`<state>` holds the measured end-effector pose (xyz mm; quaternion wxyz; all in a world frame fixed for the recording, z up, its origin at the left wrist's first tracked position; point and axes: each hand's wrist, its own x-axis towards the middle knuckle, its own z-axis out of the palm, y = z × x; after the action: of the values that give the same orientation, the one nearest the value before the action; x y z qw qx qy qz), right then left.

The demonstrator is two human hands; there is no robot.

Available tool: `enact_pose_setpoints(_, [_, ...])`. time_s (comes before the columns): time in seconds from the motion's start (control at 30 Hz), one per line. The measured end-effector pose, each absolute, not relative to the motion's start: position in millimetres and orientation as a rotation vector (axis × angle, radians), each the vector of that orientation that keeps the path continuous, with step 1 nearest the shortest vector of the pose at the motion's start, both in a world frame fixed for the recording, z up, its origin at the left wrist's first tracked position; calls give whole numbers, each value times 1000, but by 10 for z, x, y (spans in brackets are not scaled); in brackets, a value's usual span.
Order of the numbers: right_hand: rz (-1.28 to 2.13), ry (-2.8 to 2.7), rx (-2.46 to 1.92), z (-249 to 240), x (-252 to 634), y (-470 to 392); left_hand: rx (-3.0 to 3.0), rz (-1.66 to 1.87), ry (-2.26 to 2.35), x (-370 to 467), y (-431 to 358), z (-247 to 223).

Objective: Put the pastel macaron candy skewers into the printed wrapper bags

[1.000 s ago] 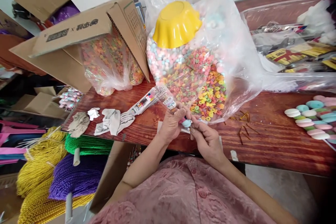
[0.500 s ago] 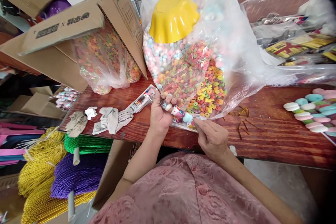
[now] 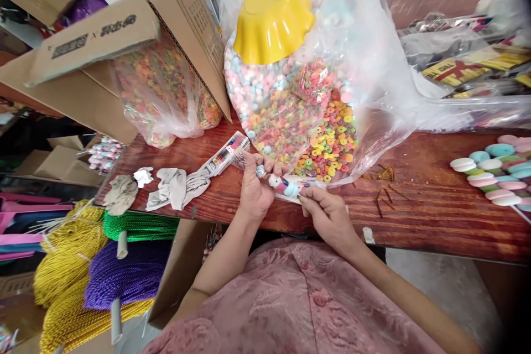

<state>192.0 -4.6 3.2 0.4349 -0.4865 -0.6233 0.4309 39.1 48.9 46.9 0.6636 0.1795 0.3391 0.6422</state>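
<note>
Fingers curled and palm up, my left hand (image 3: 256, 192) grips one end of a narrow clear printed packet (image 3: 287, 184). Pale blue, white and red pieces show through its plastic, partly hidden by my fingers. My right hand (image 3: 329, 215) pinches the packet's other end between thumb and fingers. The packet is held low over the table's front edge. Right behind it lies a large clear bag (image 3: 373, 105) with fruit-coloured candy rings (image 3: 335, 135) at its opening. Left of my left hand rests a stack of flat printed wrappers (image 3: 224, 155).
A yellow scalloped bowl (image 3: 274, 19) sits upside down on the bag. At left stands an open cardboard box (image 3: 95, 38) with bagged rings. Crumpled cloths (image 3: 174, 191), gold twist ties (image 3: 385, 191) and marshmallow-like skewers (image 3: 498, 171) lie on the wooden table (image 3: 427, 204).
My right hand has shifted slightly left, closer to my left hand, and its grip on the packet end has turned. The pieces sit closer together between the hands. The view has moved slightly.
</note>
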Motion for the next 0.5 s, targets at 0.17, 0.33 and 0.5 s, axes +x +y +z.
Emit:
enact_pose_setpoints(0.17, [1862,-1047,-970,134,1849,-20,479,1405,798,268,518,438])
enact_pose_setpoints(0.33, [1987,-963,-915,99,1766,-67,534,1386,781,321,489,455])
enact_pose_setpoints(0.5, [1461,-1348,-1103,79,1703,-130,656,1395,751,488,395,414])
